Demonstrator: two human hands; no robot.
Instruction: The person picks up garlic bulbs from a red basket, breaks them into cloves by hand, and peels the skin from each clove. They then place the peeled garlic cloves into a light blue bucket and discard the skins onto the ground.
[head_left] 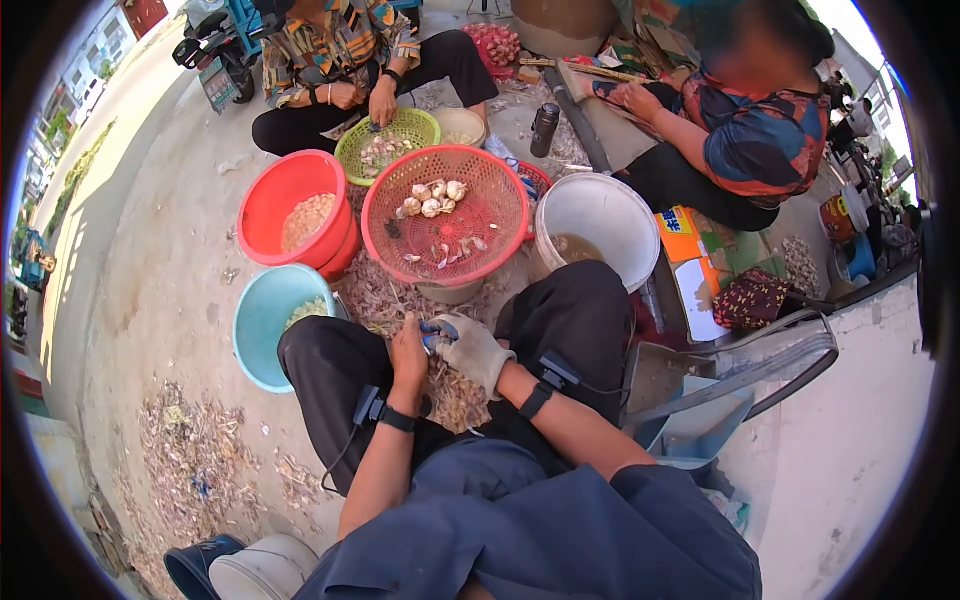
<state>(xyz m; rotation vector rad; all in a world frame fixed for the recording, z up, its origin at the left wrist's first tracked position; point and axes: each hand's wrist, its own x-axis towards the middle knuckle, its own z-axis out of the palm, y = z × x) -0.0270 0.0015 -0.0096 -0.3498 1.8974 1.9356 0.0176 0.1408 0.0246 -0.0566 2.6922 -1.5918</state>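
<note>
My left hand (409, 354) is bare, its fingers pressed together between my knees, and what it holds is too small to make out. Against it, my right hand (474, 350) wears a pale glove and is closed round a small blue tool (437, 335). Just beyond both hands stands a red colander (390, 235) with several whole garlic bulbs (432, 198) at its back and loose cloves (447, 252) nearer me. Garlic skins (458, 398) lie below my hands.
Left are a red basin (262, 205) of cloves and a light blue basin (262, 345). A white bucket (640, 235) with cloudy liquid stands right. Two people sit opposite, one by a green basket (428, 128). A black flask (545, 130) stands between them.
</note>
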